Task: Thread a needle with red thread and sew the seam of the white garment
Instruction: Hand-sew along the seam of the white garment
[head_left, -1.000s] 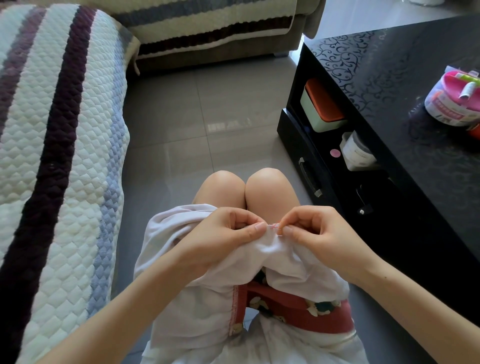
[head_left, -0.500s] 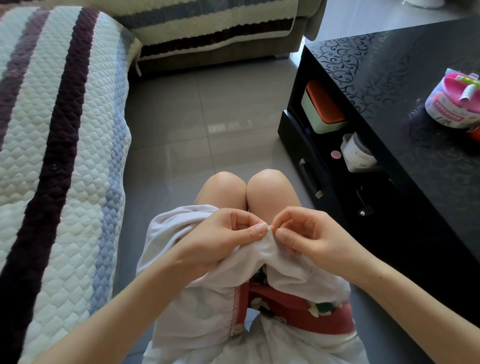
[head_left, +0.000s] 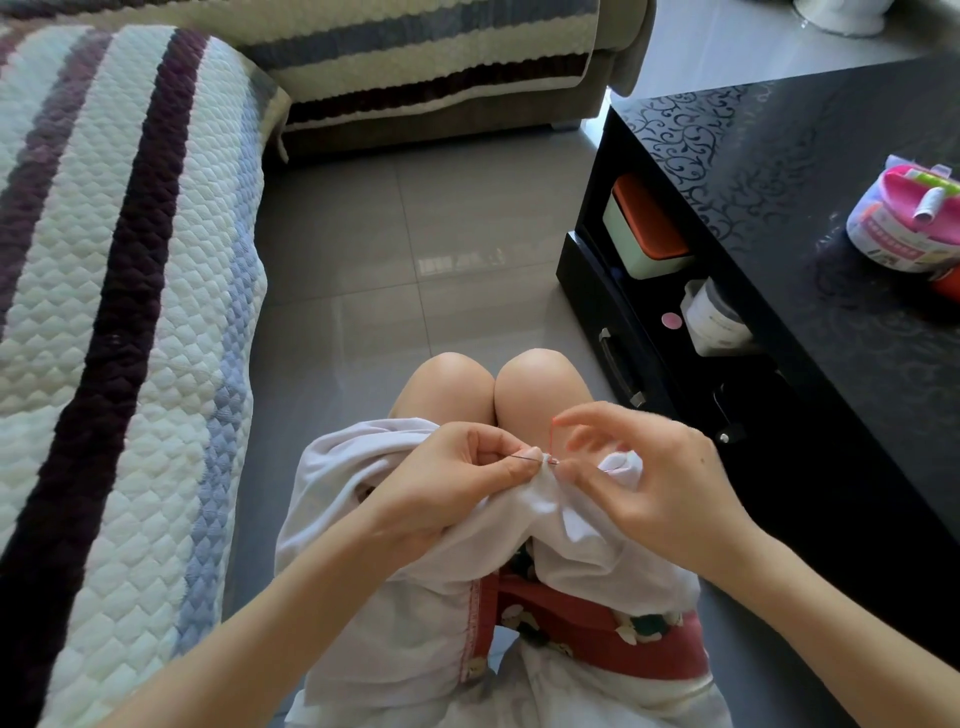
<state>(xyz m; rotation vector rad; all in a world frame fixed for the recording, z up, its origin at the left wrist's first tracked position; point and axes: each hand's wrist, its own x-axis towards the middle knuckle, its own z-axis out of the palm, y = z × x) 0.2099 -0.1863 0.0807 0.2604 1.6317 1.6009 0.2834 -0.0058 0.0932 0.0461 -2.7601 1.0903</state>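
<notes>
A white garment (head_left: 395, 613) lies across my lap, over my knees. My left hand (head_left: 452, 483) grips a raised fold of it, thumb and forefinger pinching the seam. A thin needle (head_left: 524, 457) lies through that seam, its tip sticking out to the left above my left thumb. My right hand (head_left: 649, 473) is at the needle's rear end, thumb and a fingertip pinching it while the other fingers spread. A short loop of red thread (head_left: 552, 434) rises from the seam to my right forefinger.
A black coffee table (head_left: 810, 171) stands at the right, with a pink-lidded sewing kit tub (head_left: 904, 223) on top. Its lower shelf holds an orange-lidded box (head_left: 649, 228) and a white jar (head_left: 714, 322). A quilted striped sofa cover (head_left: 119, 291) fills the left, with grey floor tiles (head_left: 415, 234) between.
My right hand's fingers have spread apart from a tight pinch at the seam. The needle and a loop of red thread now show; my left hand keeps its hold.
</notes>
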